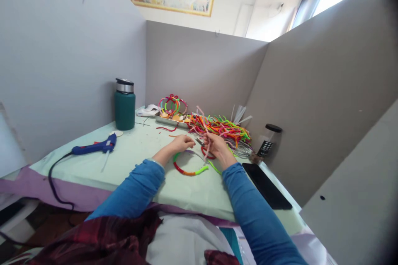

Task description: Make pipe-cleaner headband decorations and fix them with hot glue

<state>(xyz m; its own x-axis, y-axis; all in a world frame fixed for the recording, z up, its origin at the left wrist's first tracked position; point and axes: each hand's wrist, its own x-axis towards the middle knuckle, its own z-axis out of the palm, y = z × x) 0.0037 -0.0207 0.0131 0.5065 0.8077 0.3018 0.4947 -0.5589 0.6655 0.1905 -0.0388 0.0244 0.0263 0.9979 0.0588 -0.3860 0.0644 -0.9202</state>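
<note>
My right hand [216, 147] is closed around a pink pipe cleaner [206, 154], whose ends stick out above and below the fingers. My left hand [183, 143] has its fingertips pressed together, and whatever they may hold is too small to make out. Between the two hands lies a dark-jawed tool [199, 142], perhaps pliers or scissors, partly hidden. Below them on the table rests a curved ring [186, 173] wrapped in red, orange and green pipe cleaner. A red loop [211, 156] sits partly behind my right hand.
Behind my hands lies a heap of coloured pipe cleaners [226, 126], beside a metal tray [168, 121] with finished hoops [172, 105]. A green bottle [124, 107] and blue glue gun [96, 147] stand left. A black phone [265, 185] and clear jar [269, 140] are right.
</note>
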